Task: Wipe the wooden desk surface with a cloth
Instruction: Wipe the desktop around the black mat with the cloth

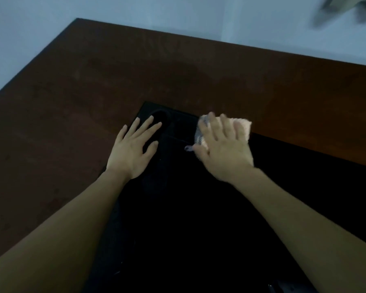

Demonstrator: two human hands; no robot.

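The right hand [224, 149] presses the cloth [242, 127] flat-fingered at the black panel's [199, 208] far edge on the desk [72, 102]; the left hand [133, 146], open, likely braces.

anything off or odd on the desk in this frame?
One thing: the right hand presses the cloth on the black inset panel, not on the brown wooden desk. Darker patches on the wood behind could be damp streaks; too dim to tell. The left hand rests flat at the panel's edge.
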